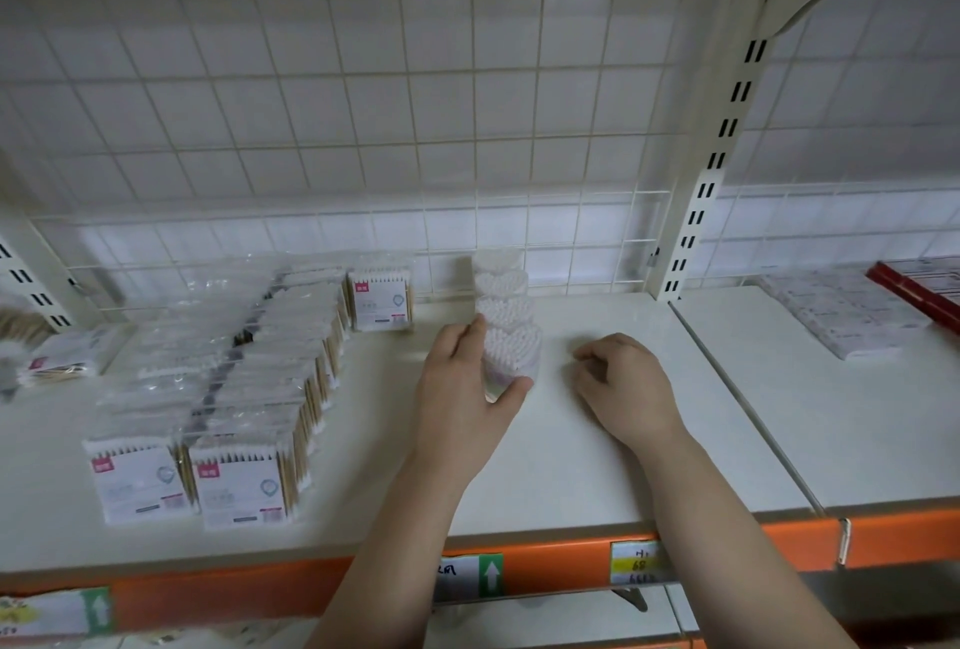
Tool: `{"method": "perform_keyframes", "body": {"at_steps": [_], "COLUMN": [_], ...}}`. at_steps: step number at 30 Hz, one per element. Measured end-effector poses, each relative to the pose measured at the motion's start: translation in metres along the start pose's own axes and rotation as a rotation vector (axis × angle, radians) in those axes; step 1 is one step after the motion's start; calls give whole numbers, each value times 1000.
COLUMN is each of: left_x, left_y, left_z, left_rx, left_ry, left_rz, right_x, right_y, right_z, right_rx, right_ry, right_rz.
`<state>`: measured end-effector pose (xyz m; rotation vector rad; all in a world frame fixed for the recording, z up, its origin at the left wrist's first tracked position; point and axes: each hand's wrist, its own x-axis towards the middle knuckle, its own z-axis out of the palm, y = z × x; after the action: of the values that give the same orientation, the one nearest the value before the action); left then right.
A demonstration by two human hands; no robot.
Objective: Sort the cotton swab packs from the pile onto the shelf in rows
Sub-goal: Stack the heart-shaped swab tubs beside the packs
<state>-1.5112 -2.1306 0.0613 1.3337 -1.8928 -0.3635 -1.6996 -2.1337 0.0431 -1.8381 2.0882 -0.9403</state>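
Row of heart-shaped cotton swab packs (pixel 501 284) on a white shelf (pixel 597 466), front pack in hand.
Far left of that row lies a loose pile of packs (pixel 67 352); closer stand two long rows of bagged wooden-stick packs (pixel 260 388), and a single bagged pack (pixel 381 297) stands upright beside the row's back end. The left hand (pixel 462 388) grips the nearest heart-shaped pack (pixel 511 352), fingers on its left side, thumb across its front. Just right of the row the right hand (pixel 623 383) rests on the shelf, fingers loosely curled, holding nothing. Well right lie flat white packs (pixel 836 310) and a red box (pixel 919 289).
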Motion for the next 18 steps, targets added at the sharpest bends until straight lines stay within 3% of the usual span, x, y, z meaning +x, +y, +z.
{"method": "perform_keyframes", "body": {"at_steps": [5, 11, 18], "left_x": [-2, 14, 11], "left_y": [7, 5, -18], "left_z": [-12, -46, -112], "left_rx": [28, 284, 433], "left_ry": [22, 184, 340], "left_rz": [20, 195, 124], "right_x": [-1, 5, 4], "right_y": [-14, -62, -136], "right_z": [-11, -30, -18], "right_rx": [178, 311, 370], "right_ry": [86, 196, 215], "right_rz": [13, -123, -323]}}
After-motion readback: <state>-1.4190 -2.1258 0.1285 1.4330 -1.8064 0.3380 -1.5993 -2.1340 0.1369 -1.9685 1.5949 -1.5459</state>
